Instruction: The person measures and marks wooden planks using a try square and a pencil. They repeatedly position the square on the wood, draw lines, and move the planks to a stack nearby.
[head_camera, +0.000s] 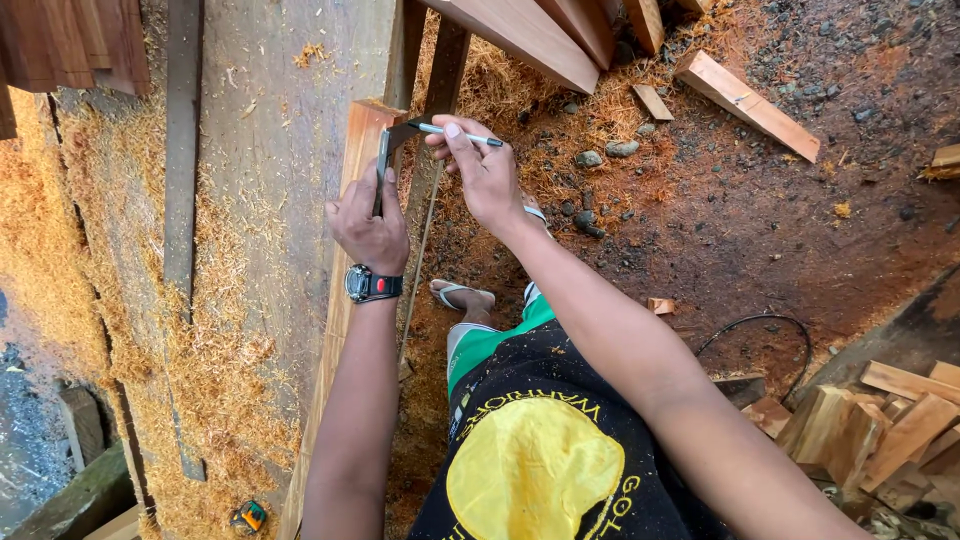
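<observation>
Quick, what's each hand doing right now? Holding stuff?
Left hand: closed, pressing a metal square onto the reddish plank.
Right hand: closed on a pen, tip at the square.

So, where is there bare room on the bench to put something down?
The wide grey board between the thin dark strip and the reddish plank is mostly bare, only thin shavings. The plank's end is crowded: left hand on the square, right hand holding the pen.
</observation>
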